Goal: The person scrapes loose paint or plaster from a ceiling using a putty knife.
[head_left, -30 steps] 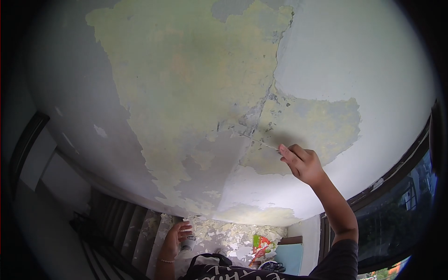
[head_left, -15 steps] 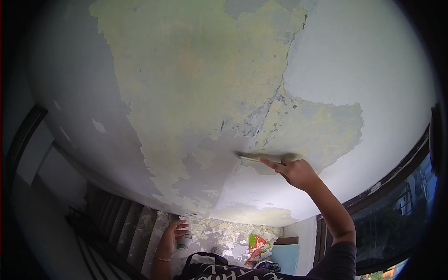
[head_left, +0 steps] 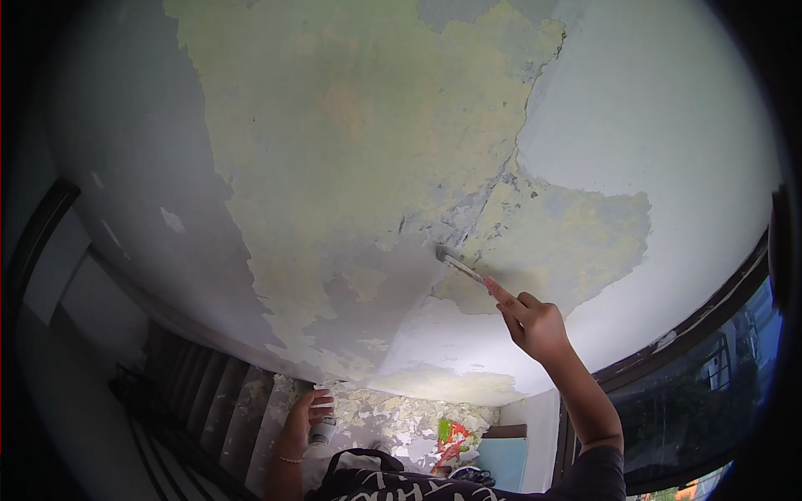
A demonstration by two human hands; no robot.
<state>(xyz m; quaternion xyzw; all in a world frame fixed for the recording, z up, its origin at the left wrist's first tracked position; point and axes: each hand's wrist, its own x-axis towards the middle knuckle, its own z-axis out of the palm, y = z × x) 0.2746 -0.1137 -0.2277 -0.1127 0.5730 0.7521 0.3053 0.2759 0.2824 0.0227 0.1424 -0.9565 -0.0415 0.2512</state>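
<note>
My right hand (head_left: 533, 324) is wrapped round a paint scraper (head_left: 461, 265), index finger stretched along its handle. The scraper's tip meets the wall (head_left: 334, 150) by a cracked seam, where grey paint borders bare yellow-green plaster. Part of the handle is hidden in my fingers. Low on the left, my left hand (head_left: 311, 411) hangs away from the wall with its fingers stretched out, and nothing shows in it.
Stairs (head_left: 219, 399) drop away at lower left beside a dark railing (head_left: 138, 392). Paint flakes (head_left: 393, 413) litter the floor around my feet, with a red and green bag (head_left: 451, 441) among them. A dark-framed window (head_left: 702, 392) stands at right.
The scraper has moved up along the seam and now tilts, its tip up and to the left. My right hand has shifted slightly down and right. My left hand stays low.
</note>
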